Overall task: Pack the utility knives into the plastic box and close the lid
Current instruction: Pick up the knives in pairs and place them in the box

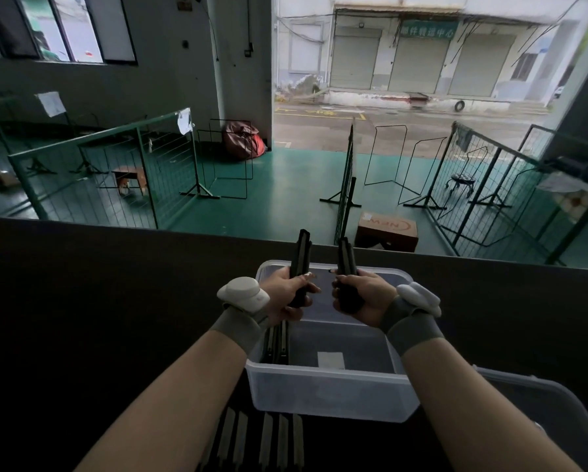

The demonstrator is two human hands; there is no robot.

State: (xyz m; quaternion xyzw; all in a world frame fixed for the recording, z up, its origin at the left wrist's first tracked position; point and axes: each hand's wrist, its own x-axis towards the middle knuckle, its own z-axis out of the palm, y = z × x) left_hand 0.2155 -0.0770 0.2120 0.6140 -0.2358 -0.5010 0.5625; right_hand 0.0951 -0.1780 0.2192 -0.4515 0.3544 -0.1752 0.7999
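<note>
Both hands (287, 291) (362, 294) grip knives (301, 264) over plastic box (330, 393).

We are looking across a dark table (115, 284) onto a green floor (285, 185). A brown cardboard box (388, 233) is sitting just past the table's far edge, beside a green wire fence panel (345, 185). A reddish bag (243, 139) is lying at the foot of a pillar (241, 63). A wooden stool (129, 177) is standing behind the left fence (142, 155). A tyre (459, 105) is leaning on the far building (422, 69), which is bearing a green sign (427, 30).

Loose knives (265, 441) cut by bottom edge, boxed knives (280, 342) partly behind wrist
</note>
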